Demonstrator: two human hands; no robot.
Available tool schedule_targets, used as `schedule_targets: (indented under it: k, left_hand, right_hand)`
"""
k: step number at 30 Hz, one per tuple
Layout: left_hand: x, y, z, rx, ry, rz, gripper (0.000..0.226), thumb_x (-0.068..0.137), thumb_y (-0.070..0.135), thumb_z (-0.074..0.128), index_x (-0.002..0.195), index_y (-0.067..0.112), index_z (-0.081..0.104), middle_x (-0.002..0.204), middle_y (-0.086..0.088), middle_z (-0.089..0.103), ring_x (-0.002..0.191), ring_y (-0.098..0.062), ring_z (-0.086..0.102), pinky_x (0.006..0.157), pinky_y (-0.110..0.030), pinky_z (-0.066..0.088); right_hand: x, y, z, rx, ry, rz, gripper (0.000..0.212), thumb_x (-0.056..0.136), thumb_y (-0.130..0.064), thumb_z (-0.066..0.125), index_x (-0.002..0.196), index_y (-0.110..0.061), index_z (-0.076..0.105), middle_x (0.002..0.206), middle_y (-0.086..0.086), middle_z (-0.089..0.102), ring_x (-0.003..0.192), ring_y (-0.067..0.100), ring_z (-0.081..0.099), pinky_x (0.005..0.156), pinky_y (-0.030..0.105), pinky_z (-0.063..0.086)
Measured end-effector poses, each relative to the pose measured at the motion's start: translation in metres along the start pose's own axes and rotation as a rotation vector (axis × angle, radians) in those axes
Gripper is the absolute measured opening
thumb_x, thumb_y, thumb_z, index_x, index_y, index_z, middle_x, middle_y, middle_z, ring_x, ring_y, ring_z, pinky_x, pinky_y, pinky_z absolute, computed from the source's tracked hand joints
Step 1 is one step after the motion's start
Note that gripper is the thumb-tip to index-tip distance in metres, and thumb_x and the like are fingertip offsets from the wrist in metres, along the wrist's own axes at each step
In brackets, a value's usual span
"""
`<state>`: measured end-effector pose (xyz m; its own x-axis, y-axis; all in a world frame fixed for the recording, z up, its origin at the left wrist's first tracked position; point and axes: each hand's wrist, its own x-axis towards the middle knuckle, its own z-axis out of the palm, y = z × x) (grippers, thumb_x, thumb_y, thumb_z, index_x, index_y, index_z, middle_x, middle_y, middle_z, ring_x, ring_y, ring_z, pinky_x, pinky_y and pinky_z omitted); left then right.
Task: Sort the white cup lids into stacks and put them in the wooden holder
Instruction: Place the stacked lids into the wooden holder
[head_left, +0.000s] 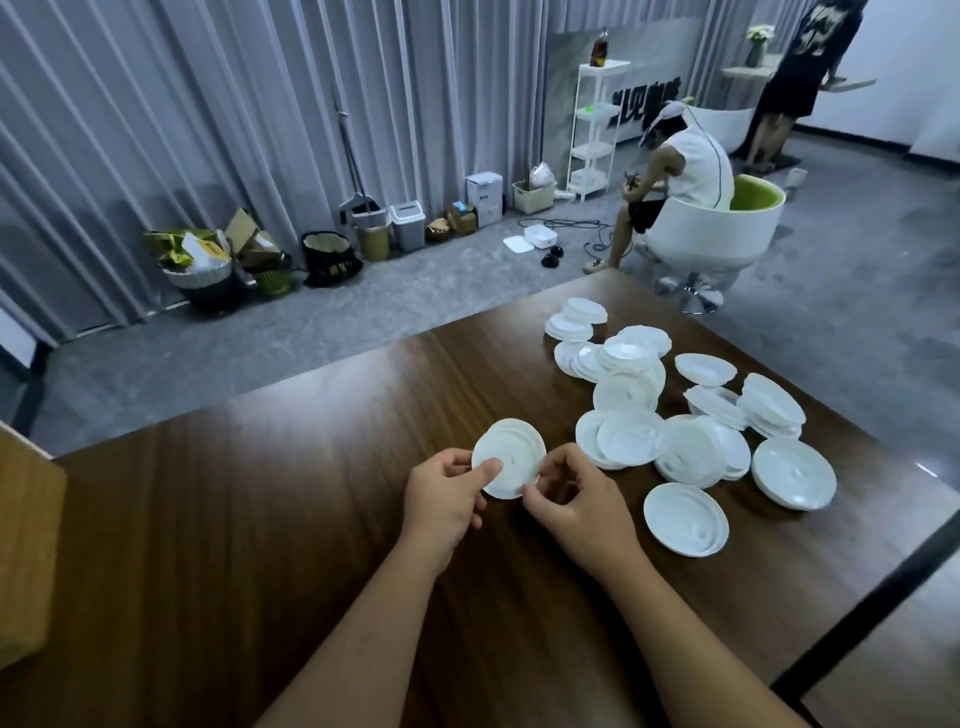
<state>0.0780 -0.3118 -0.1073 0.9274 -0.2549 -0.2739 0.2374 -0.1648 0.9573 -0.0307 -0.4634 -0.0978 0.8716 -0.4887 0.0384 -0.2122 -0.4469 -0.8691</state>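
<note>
A small stack of white cup lids (511, 454) is held just above the dark wooden table (260, 493). My left hand (447, 493) pinches its lower left edge with the thumb on top. My right hand (571, 493) grips its lower right edge with curled fingers. To the right, several more white lids lie in a loose pile (675, 405), some single, some in short stacks. One lid (685, 519) lies alone closest to my right hand. A light wooden object (26, 545) shows at the left edge; whether it is the holder I cannot tell.
The table's far edge runs diagonally behind the pile, and its right edge lies close to the lids. Beyond it a person sits in a white and green chair (727, 228); another person stands at the back right. Bins and boxes (322, 244) line the curtain.
</note>
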Motion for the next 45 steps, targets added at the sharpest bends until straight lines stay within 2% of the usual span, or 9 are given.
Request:
schedule_targets:
  k: [4, 9, 14, 17, 21, 26, 33, 39, 45]
  left_hand:
    - [0.006, -0.001, -0.008, -0.174, 0.007, -0.083, 0.019, 0.097, 0.027, 0.08, 0.111, 0.017, 0.072, 0.087, -0.003, 0.075, 0.059, -0.008, 0.063, 0.048, -0.025, 0.049]
    - [0.01, -0.001, -0.028, -0.362, -0.005, -0.155, 0.026, 0.103, 0.02, 0.07, 0.128, 0.02, 0.066, 0.117, -0.011, 0.072, 0.069, -0.013, 0.064, 0.049, -0.024, 0.05]
    - [0.015, -0.002, -0.026, -0.088, 0.164, -0.002, 0.014, 0.103, 0.021, 0.07, 0.116, 0.025, 0.066, 0.094, -0.004, 0.076, 0.053, -0.008, 0.066, 0.05, -0.025, 0.054]
    - [0.02, -0.002, -0.023, -0.089, 0.298, 0.024, 0.016, 0.104, 0.021, 0.068, 0.116, 0.029, 0.061, 0.09, -0.005, 0.076, 0.051, -0.009, 0.069, 0.047, -0.025, 0.054]
    - [0.021, 0.002, -0.015, -0.163, 0.359, 0.011, 0.026, 0.105, 0.012, 0.064, 0.121, 0.03, 0.056, 0.102, 0.001, 0.072, 0.062, -0.014, 0.078, 0.047, -0.027, 0.057]
    - [0.015, 0.004, -0.02, 0.039, 0.114, 0.073, 0.026, 0.102, 0.021, 0.073, 0.12, 0.039, 0.067, 0.086, 0.007, 0.081, 0.066, -0.015, 0.079, 0.048, -0.023, 0.056]
    - [0.008, 0.001, -0.037, 0.001, -0.167, 0.112, 0.05, 0.073, 0.087, 0.073, 0.111, 0.054, 0.079, 0.092, 0.0, 0.082, 0.069, -0.013, 0.072, 0.059, -0.025, 0.058]
    - [0.011, 0.002, -0.041, 0.057, -0.265, 0.118, 0.037, 0.092, 0.04, 0.073, 0.129, 0.038, 0.077, 0.097, -0.003, 0.083, 0.067, -0.012, 0.065, 0.056, -0.022, 0.053]
    - [0.01, 0.001, -0.039, 0.158, -0.259, 0.142, 0.029, 0.101, 0.028, 0.076, 0.127, 0.04, 0.073, 0.095, 0.004, 0.083, 0.062, -0.008, 0.065, 0.055, -0.021, 0.053]
  right_hand:
    - [0.003, -0.002, 0.0, 0.068, 0.066, 0.079, 0.018, 0.088, -0.039, 0.068, 0.099, -0.039, 0.054, 0.086, -0.014, 0.067, 0.073, 0.015, 0.065, 0.069, 0.05, 0.059]
    - [0.018, -0.002, 0.004, -0.016, 0.088, 0.191, 0.023, 0.095, -0.05, 0.065, 0.113, -0.04, 0.057, 0.081, -0.011, 0.07, 0.076, 0.009, 0.069, 0.071, 0.041, 0.061]
    - [0.042, -0.011, 0.009, -0.09, 0.035, 0.331, 0.042, 0.098, -0.066, 0.061, 0.123, -0.034, 0.053, 0.097, -0.006, 0.074, 0.071, 0.014, 0.076, 0.07, 0.037, 0.065]
    - [0.05, -0.015, 0.012, -0.076, 0.042, 0.353, 0.028, 0.102, -0.053, 0.066, 0.111, -0.027, 0.057, 0.089, -0.004, 0.075, 0.05, 0.012, 0.074, 0.054, 0.029, 0.06]
    - [0.045, -0.012, 0.015, 0.034, 0.147, 0.299, 0.016, 0.103, -0.038, 0.071, 0.095, -0.024, 0.068, 0.067, -0.005, 0.074, 0.051, 0.011, 0.072, 0.056, 0.028, 0.055]
    - [0.038, -0.014, 0.013, 0.165, 0.047, 0.245, 0.019, 0.1, -0.043, 0.075, 0.096, -0.026, 0.069, 0.07, -0.006, 0.075, 0.055, 0.014, 0.073, 0.056, 0.027, 0.054]
    - [0.036, -0.012, 0.015, 0.103, -0.023, 0.186, 0.019, 0.096, -0.048, 0.078, 0.092, -0.031, 0.07, 0.077, -0.005, 0.076, 0.069, 0.019, 0.075, 0.068, 0.043, 0.063]
    - [0.037, -0.012, 0.014, 0.011, -0.054, 0.152, 0.023, 0.094, -0.062, 0.072, 0.1, -0.041, 0.067, 0.09, -0.015, 0.074, 0.084, 0.008, 0.072, 0.077, 0.042, 0.066]
    - [0.037, -0.013, 0.015, -0.014, -0.101, 0.219, 0.026, 0.094, -0.059, 0.072, 0.09, -0.033, 0.075, 0.084, -0.013, 0.077, 0.081, 0.011, 0.074, 0.078, 0.048, 0.067]
